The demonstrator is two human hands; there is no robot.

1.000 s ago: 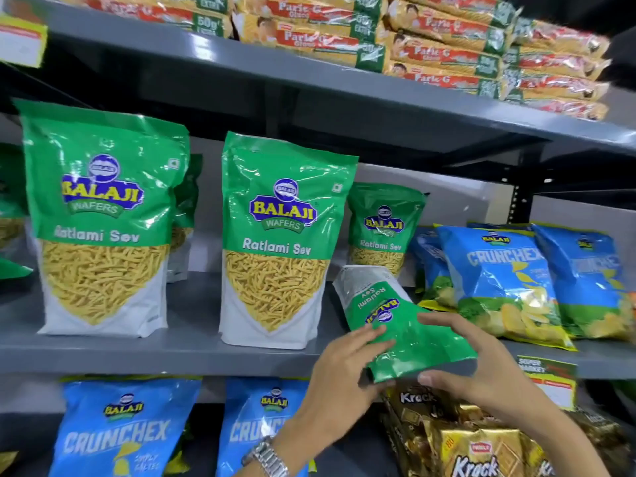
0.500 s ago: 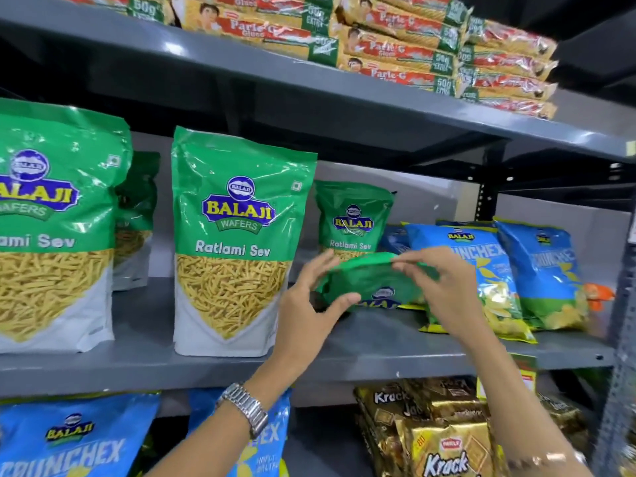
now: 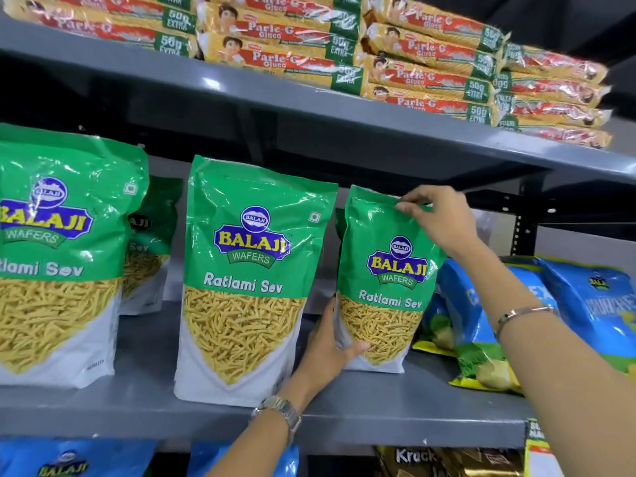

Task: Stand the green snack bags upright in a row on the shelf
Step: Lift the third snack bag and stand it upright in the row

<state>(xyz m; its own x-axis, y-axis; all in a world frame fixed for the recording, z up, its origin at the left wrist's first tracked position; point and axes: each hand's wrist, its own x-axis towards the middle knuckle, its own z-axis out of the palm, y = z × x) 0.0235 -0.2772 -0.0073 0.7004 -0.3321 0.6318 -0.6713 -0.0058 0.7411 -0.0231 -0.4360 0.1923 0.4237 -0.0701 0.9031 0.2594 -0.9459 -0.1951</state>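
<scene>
A small green Ratlami Sev bag [image 3: 389, 270] stands upright on the grey middle shelf [image 3: 395, 407], to the right of two large green bags. My left hand [image 3: 327, 349] grips its lower left edge. My right hand [image 3: 437, 218] pinches its top seal. The nearer large bag [image 3: 251, 270] stands just left of it, the other large bag [image 3: 58, 253] at the far left. A further green bag [image 3: 151, 242] stands behind, between the two large ones. A sliver of green shows behind the held bag's left edge.
Blue Crunchex chip bags [image 3: 499, 304] lean on the shelf right of the small bag. Parle-G biscuit packs [image 3: 344, 53] are stacked on the upper shelf. Below are more blue bags [image 3: 69, 459] and gold Krack packs [image 3: 430, 459].
The small green bag was lying flat in both hands; it now stands upright on the shelf beside the large bag. My right hand rose to its top, my left dropped to its base.
</scene>
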